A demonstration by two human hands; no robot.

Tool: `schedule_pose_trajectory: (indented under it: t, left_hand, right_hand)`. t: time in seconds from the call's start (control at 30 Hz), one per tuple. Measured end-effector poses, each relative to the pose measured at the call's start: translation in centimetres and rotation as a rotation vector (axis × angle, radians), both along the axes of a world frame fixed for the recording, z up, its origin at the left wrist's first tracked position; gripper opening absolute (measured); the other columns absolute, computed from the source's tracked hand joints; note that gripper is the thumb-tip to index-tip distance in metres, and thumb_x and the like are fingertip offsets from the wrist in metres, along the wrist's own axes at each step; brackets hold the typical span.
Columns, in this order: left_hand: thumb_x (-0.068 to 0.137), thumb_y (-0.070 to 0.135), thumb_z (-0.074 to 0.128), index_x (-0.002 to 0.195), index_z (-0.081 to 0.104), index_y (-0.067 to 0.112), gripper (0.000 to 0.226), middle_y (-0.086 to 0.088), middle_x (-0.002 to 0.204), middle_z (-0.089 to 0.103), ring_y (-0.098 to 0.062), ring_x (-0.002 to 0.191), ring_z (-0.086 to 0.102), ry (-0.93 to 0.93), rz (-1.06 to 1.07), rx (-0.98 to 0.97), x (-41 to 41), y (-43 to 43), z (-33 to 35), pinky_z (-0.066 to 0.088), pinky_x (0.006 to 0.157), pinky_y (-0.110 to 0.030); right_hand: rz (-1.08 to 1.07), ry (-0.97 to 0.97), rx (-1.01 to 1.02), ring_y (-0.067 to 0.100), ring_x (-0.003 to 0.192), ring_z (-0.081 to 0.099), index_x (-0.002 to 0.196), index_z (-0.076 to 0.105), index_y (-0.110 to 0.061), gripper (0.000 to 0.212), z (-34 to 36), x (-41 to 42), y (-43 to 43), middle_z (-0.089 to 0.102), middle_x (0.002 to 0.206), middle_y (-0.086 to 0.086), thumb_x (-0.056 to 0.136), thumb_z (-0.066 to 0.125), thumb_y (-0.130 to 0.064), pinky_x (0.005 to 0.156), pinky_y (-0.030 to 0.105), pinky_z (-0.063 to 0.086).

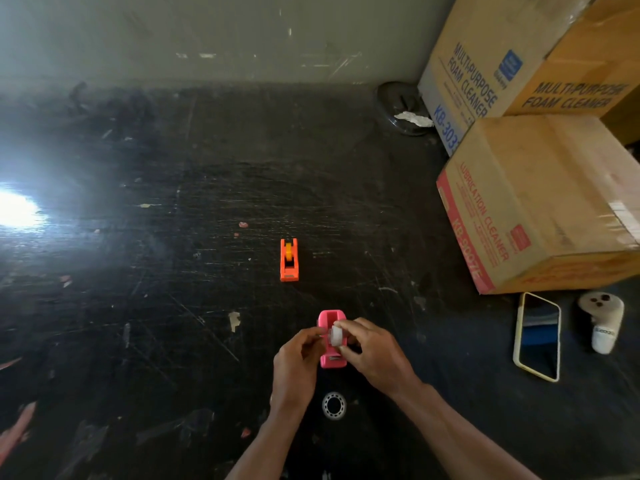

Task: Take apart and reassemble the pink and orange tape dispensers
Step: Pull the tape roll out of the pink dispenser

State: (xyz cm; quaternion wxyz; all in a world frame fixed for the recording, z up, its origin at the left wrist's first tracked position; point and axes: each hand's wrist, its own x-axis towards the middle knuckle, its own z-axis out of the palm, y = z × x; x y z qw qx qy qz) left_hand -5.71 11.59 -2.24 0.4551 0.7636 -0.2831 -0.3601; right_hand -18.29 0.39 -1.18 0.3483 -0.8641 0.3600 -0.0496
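The pink tape dispenser (pixel 329 320) stands on the dark scratched floor, low and centre, partly hidden by my hands. Just above it, my right hand (pixel 375 351) pinches a small white tape roll (pixel 336 336). My left hand (pixel 298 358) has its fingers curled at the roll's left side, pinching something small there; what it holds is too small to tell. The orange tape dispenser (pixel 289 259) sits farther away, whole, with an orange roll in it. A white ring-shaped part (pixel 334 406) lies on the floor between my forearms.
Three cardboard boxes (pixel 540 202) are stacked at the right. A phone (pixel 538 336) and a white controller (pixel 602 323) lie on the floor in front of them. A dark round lid (pixel 401 109) sits by the wall. Bright glare covers the left edge.
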Motion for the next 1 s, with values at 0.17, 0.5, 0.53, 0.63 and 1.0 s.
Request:
schedule_pose_trajectory:
  t: [0.17, 0.5, 0.53, 0.63, 1.0]
  left_hand:
    - [0.097, 0.018, 0.066, 0.103, 0.071, 0.036, 0.02, 0.014, 0.094, 0.076, 0.003, 0.09, 0.072, 0.05, -0.002, 0.001, -0.2, 0.5, -0.1, 0.061, 0.079, -0.025]
    - [0.097, 0.013, 0.066, 0.097, 0.076, 0.025, 0.016, 0.006, 0.091, 0.079, -0.005, 0.084, 0.076, 0.092, -0.013, 0.023, -0.9, 1.5, 0.6, 0.061, 0.075, -0.025]
    - [0.096, 0.013, 0.067, 0.097, 0.076, 0.024, 0.015, 0.005, 0.09, 0.079, -0.005, 0.082, 0.075, 0.091, -0.01, 0.025, -1.1, 1.7, 0.8, 0.061, 0.075, -0.026]
    - [0.096, 0.015, 0.068, 0.096, 0.077, 0.025, 0.014, 0.006, 0.087, 0.079, -0.007, 0.08, 0.075, 0.093, 0.008, 0.043, -1.3, 2.1, 0.9, 0.061, 0.076, -0.027]
    - [0.094, 0.012, 0.07, 0.092, 0.074, 0.024, 0.013, 0.001, 0.087, 0.078, -0.012, 0.079, 0.075, 0.126, 0.182, 0.115, -2.0, 3.7, 0.5, 0.059, 0.071, -0.023]
  right_hand:
    - [0.0, -0.041, 0.001, 0.006, 0.107, 0.064, 0.141, 0.057, -0.019, 0.049, 0.4, -0.6, 0.7, 0.066, 0.125, -0.003, 0.094, 0.071, -0.023, 0.094, 0.021, 0.054]
    - [-0.009, -0.087, 0.006, 0.003, 0.103, 0.064, 0.14, 0.059, -0.021, 0.05, 0.4, -2.4, 2.4, 0.067, 0.121, -0.006, 0.093, 0.073, -0.022, 0.088, 0.013, 0.052]
    - [-0.015, -0.092, 0.013, 0.003, 0.103, 0.064, 0.139, 0.059, -0.021, 0.049, 0.5, -2.6, 2.5, 0.067, 0.12, -0.006, 0.092, 0.074, -0.022, 0.088, 0.014, 0.053]
    - [-0.045, -0.106, 0.021, 0.002, 0.1, 0.064, 0.136, 0.062, -0.023, 0.047, 0.5, -3.1, 3.0, 0.067, 0.116, -0.008, 0.091, 0.075, -0.022, 0.083, 0.006, 0.049]
    - [-0.308, -0.096, 0.139, 0.004, 0.09, 0.066, 0.108, 0.074, -0.026, 0.02, -3.8, -6.7, 4.5, 0.068, 0.102, -0.008, 0.089, 0.076, -0.018, 0.085, 0.024, 0.056]
